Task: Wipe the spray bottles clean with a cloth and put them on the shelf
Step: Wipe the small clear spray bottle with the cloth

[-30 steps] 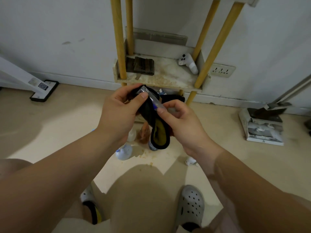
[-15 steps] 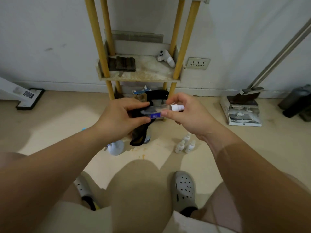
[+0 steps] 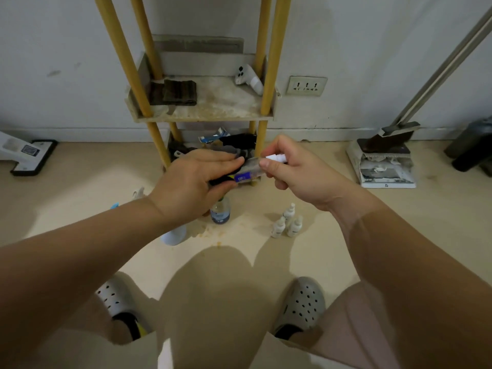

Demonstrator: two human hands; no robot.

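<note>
Left hand (image 3: 191,179) grips the black cloth (image 3: 217,181) round the body of the small spray bottle (image 3: 250,173). Right hand (image 3: 290,171) pinches its white cap end, and the bottle is held level in mid-air between the two. Best bet: keep the cap pinch firm, twist the bottle inside the cloth, cover the label side too. Three small bottles (image 3: 287,222) stand on the floor below. The shelf (image 3: 202,115) is beyond.

I'm in a home, wall socket (image 3: 307,86), stained wooden shelf (image 3: 202,115), dustpan (image 3: 356,158) and broom (image 3: 383,143) (both grubby) by the skirting.
</note>
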